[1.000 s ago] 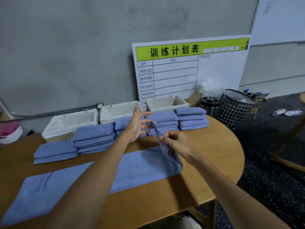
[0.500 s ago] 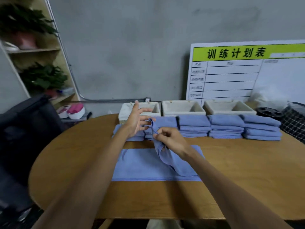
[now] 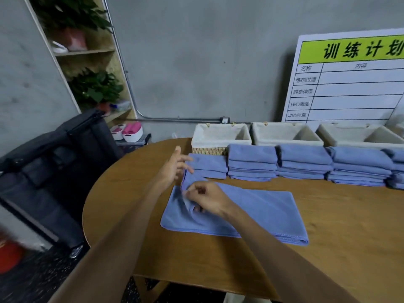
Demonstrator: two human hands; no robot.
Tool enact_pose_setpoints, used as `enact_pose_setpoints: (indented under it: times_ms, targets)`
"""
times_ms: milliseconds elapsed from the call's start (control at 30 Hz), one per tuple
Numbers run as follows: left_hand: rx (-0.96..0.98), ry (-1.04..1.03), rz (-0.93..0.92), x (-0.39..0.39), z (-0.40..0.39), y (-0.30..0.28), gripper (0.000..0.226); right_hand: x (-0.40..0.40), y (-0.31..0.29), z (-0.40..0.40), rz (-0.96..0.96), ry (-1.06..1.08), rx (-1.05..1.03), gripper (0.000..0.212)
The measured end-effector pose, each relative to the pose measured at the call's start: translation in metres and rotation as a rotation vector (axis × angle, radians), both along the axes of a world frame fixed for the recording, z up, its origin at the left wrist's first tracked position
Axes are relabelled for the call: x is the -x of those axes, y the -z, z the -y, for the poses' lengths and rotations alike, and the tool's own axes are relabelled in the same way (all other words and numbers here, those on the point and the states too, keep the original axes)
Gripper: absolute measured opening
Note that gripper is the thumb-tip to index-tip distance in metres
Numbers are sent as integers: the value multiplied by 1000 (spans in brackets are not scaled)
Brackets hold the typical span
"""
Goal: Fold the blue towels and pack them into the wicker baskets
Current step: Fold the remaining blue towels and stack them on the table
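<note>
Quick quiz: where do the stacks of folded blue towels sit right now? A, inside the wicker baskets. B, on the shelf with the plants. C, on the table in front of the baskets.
C: the folded towel stacks rest on the table just in front of the wicker baskets.

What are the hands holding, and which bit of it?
The right hand pinches the blue towel at its left end, lifted off the table. The left hand is open, holding nothing.
</note>
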State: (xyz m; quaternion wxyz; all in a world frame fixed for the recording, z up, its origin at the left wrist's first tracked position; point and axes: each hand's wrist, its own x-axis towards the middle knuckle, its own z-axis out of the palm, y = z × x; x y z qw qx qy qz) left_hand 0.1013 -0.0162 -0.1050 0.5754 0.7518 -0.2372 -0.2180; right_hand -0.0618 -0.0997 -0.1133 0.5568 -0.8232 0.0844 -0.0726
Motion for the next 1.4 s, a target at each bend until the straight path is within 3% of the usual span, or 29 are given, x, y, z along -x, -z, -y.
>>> enact_pose_setpoints:
  times_ms: [133, 233, 367, 467, 600, 933, 1133, 1400]
  targets:
    - [-446, -114, 522, 2, -14, 35, 55, 8, 23, 13, 50, 15, 38, 36]
    - [-405, -150, 732, 36, 9, 32, 38, 25, 26, 45, 256, 298, 24, 22]
    - [-339, 90, 866, 112, 60, 35, 36, 59, 35, 100, 241, 555, 399, 18]
    - [-506, 237, 870, 158, 84, 58, 42, 88, 57, 128, 96, 551, 647, 14]
    - [-756, 328, 867, 161, 85, 72, 61, 102, 78, 137, 2, 426, 923, 30]
    - [-905, 144, 792, 93, 2, 76, 98, 105, 70, 135, -249, 323, 971, 50]
    - [-977, 103, 777, 79, -19, 78, 72, 107, 70, 135, -265, 323, 941, 52]
    - [-1072, 159, 784, 98, -10, 64, 73, 125, 68, 143, -288, 370, 938, 47]
